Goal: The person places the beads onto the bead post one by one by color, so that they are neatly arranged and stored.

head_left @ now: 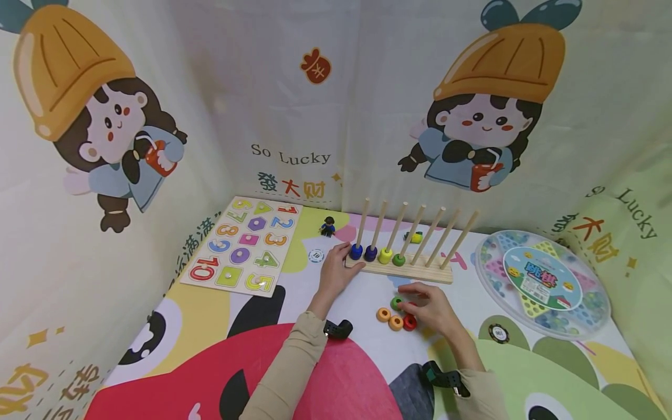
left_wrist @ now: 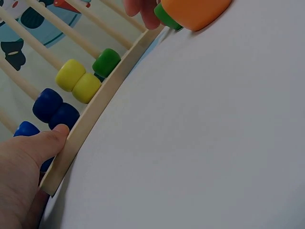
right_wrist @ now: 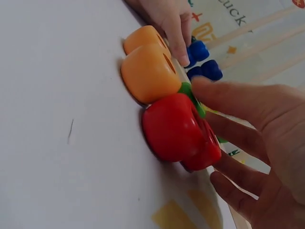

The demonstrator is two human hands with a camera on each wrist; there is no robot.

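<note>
My left hand (head_left: 338, 269) grips the left end of a wooden peg stand (head_left: 430, 272), with its thumb along the front edge. On the stand's left pegs sit dark blue beads (head_left: 370, 253), yellow beads (head_left: 385, 255) and a green bead (head_left: 399, 260). My right hand (head_left: 429, 305) is spread around a loose green bead (head_left: 396, 303) in front of the stand, its thumb tip at the bead and its fingers apart. Beside that lie orange beads (right_wrist: 150, 74) and red beads (right_wrist: 171, 126). Whether the fingertips touch the green bead is unclear.
A number puzzle board (head_left: 240, 245) lies at the left. Near the back are a small toy figure (head_left: 328, 226) and a yellow-green toy (head_left: 416, 237). A round game box (head_left: 543, 283) stands at the right. Poker chips (head_left: 499, 332) lie on the printed cloth.
</note>
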